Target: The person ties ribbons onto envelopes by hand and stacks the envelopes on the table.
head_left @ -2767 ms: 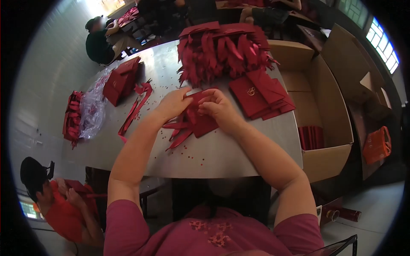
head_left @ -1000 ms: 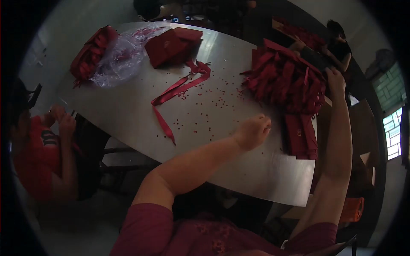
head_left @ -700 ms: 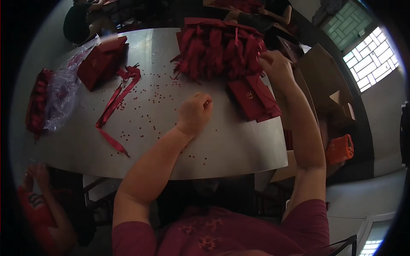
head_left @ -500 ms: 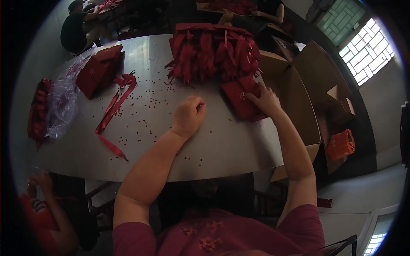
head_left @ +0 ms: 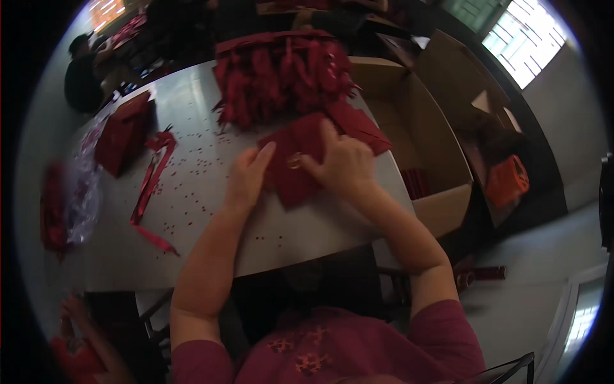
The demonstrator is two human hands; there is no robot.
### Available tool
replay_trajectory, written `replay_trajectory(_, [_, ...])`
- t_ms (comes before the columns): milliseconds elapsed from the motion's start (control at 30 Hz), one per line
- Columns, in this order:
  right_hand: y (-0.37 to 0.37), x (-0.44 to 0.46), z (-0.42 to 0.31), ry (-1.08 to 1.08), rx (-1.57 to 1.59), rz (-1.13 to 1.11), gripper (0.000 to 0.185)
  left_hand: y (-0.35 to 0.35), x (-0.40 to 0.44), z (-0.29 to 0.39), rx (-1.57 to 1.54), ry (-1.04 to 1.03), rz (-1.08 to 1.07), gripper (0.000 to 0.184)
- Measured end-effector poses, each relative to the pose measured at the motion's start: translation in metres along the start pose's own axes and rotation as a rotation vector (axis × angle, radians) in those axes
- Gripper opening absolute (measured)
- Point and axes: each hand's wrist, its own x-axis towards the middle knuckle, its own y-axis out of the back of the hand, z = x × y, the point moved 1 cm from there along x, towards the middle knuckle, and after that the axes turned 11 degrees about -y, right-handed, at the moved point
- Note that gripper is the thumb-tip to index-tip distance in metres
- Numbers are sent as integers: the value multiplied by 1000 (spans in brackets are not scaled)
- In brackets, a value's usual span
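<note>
A flat dark-red paper bag (head_left: pixel 295 182) with a small gold emblem lies tilted over the table between my hands. My left hand (head_left: pixel 246 176) pinches its left edge, thumb on top and fingers partly hidden. My right hand (head_left: pixel 345 163) grips it from the right, with index finger and thumb against its face and the other fingers curled. Just behind my right hand lies another flat red bag (head_left: pixel 361 127). A big pile of red bags with dangling ribbons (head_left: pixel 281 80) stands at the table's back.
Loose red ribbon (head_left: pixel 148 192) and scattered red dots lie on the metal table (head_left: pixel 204 256). At left are a red bag stack (head_left: pixel 125 134) and clear plastic wrap (head_left: pixel 83 198). An open cardboard box (head_left: pixel 441 214) stands right, an orange bag (head_left: pixel 506 182) beyond. Other people sit nearby.
My right hand has brought a red bag leftward to the middle of the table. My left hand, a loose fist before, now holds its left edge. The view has turned slightly right.
</note>
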Motion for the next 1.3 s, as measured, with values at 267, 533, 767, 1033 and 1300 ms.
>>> replay_trajectory(267, [-29, -14, -21, 63, 93, -49, 82, 10, 4, -4, 960, -182, 21, 30])
replay_trajectory(533, [-37, -14, -34, 135, -42, -121, 65, 8, -9, 10, 1028, -287, 138, 32])
replay_trajectory(767, [-34, -9, -42, 191, -259, -215, 67, 7, -7, 6, 907, -176, 117, 30])
replay_trajectory(1033, [22, 17, -166, 1000, 190, 60, 23, -17, 25, -85, 1309, -429, 137, 21])
replay_trajectory(1300, [-45, -25, -303, 1979, 132, -300, 30, 13, -3, -8, 365, -185, 101, 28])
